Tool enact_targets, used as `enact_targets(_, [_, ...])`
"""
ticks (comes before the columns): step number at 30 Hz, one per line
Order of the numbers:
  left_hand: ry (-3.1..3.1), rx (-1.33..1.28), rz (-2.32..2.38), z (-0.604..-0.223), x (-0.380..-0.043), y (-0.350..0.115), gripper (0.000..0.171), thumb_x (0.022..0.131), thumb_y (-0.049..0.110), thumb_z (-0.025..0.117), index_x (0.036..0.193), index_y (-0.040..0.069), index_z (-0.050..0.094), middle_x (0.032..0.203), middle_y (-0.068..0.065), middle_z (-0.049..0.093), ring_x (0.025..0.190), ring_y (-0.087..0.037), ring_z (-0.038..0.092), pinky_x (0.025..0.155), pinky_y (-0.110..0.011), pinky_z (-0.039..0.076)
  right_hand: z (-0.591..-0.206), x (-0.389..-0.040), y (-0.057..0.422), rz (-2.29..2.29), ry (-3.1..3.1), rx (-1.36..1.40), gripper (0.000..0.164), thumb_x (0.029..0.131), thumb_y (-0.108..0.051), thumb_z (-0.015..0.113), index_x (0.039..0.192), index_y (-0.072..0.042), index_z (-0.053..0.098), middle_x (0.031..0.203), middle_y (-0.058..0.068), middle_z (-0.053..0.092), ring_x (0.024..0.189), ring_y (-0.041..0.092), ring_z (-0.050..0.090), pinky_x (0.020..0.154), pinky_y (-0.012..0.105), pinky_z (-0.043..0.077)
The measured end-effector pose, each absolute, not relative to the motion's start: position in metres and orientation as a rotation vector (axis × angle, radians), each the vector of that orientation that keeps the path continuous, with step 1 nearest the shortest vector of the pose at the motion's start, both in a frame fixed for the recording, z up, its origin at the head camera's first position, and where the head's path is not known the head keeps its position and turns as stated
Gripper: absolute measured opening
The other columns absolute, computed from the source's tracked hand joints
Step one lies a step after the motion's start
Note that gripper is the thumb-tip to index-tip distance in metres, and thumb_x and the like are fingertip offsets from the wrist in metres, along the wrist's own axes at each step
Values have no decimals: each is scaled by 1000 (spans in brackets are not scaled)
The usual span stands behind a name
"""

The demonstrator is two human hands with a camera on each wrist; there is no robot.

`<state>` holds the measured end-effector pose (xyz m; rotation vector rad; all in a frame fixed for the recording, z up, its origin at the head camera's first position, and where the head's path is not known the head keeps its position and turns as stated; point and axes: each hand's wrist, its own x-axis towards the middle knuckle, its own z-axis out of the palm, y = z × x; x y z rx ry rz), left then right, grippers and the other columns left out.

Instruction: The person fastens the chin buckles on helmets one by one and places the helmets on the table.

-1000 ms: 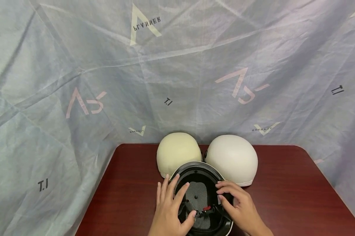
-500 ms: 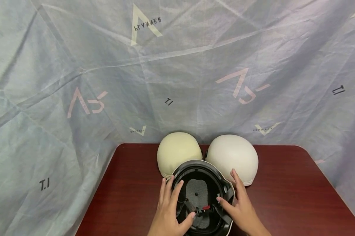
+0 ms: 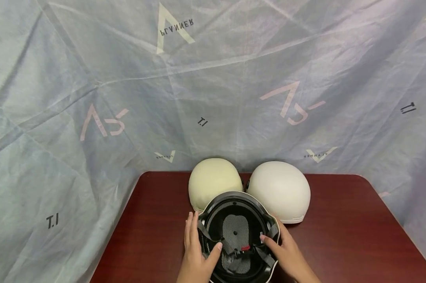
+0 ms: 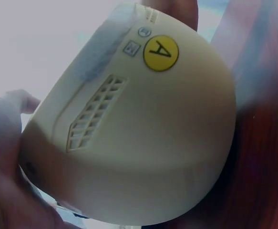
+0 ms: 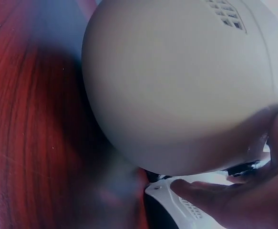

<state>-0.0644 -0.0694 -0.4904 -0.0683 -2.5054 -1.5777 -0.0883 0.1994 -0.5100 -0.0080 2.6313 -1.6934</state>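
Observation:
An upturned helmet lies at the table's near side, showing its black lining and grey mesh pad. Inside it sit dark chin straps with a red buckle part. My left hand holds the left rim, thumb on the inside and fingers along the outer shell. At the right rim my right hand grips likewise, its thumb over the edge and its fingers mostly hidden behind the shell. The left wrist view shows the pale shell's vent and a round yellow sticker marked A.
Behind the upturned helmet stand a cream helmet and a white helmet, both dome up and close together. All rest on a dark red wooden table. A grey printed cloth hangs at the back and sides.
My left hand has shifted from over the helmet's opening out to its left rim. The right hand's fingers have moved from inside the rim to the outer shell. The helmet has barely moved.

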Motion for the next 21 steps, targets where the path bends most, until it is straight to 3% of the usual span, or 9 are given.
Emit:
enact_targets(3, [-2461,14,-1768,-489,-65,-70,97,98,27,74,169,39,9,178,-9,10,164,-42,11,120,-79,22,-512,-88,199,-1757,2584,-27,63,101,-24,72,158,-30,46,152,6,60,125,1,59,100,15,47])
enact_targets(6, [-2398,58,-1941,-489,-66,-73,88,104,27,66,169,40,8,179,-8,11,164,-38,8,123,-77,15,-512,-89,198,-1790,2534,-24,60,101,-23,71,156,-26,47,148,8,63,123,5,61,99,17,49])
enact_targets(8, [-2324,56,-2057,-490,-68,-75,81,108,25,57,170,34,7,178,-12,13,164,-38,9,126,-72,15,-512,-89,198,-1786,2523,-2,58,101,-23,71,155,-25,49,145,9,64,123,8,61,98,17,49])
enact_targets(10, [-2233,63,-2174,-492,-72,-79,72,112,27,47,171,28,6,177,-17,17,162,-38,16,129,-55,23,-512,-90,199,-1781,2525,8,58,101,-22,70,155,-23,49,145,9,64,123,9,61,98,17,49])
enact_targets(12, [-2131,62,-2315,-494,-77,-83,67,115,32,37,171,22,2,175,-22,19,159,-40,22,124,-39,33,-512,-91,199,-1778,2531,12,58,101,-22,70,155,-22,49,146,10,64,122,7,61,98,16,48])
enact_targets(14, [-2055,80,-2421,-497,-82,-87,66,115,40,29,170,18,0,173,-26,20,157,-42,26,119,-30,36,-512,-91,199,-1783,2528,8,57,101,-21,69,155,-21,49,146,11,63,122,6,60,98,15,48])
enact_targets(15, [-2030,93,-2466,-498,-84,-88,67,115,44,27,170,17,-1,174,-26,20,158,-42,25,119,-29,36,-512,-91,199,-1784,2527,8,58,102,-21,69,155,-21,48,147,11,62,123,5,60,98,15,47])
enact_targets(18, [-2014,109,-2539,-504,-90,-90,72,114,52,21,170,9,2,176,-25,15,162,-41,14,129,-45,21,-509,-90,198,-1763,2539,26,60,103,-23,67,158,-23,44,154,10,57,131,11,57,103,18,47])
enact_targets(21, [-2036,106,-2592,-511,-93,-90,78,113,58,17,170,4,7,178,-21,9,164,-37,3,132,-54,5,-503,-87,198,-1728,2570,45,66,105,-27,65,163,-24,36,167,11,41,149,26,42,118,41,41])
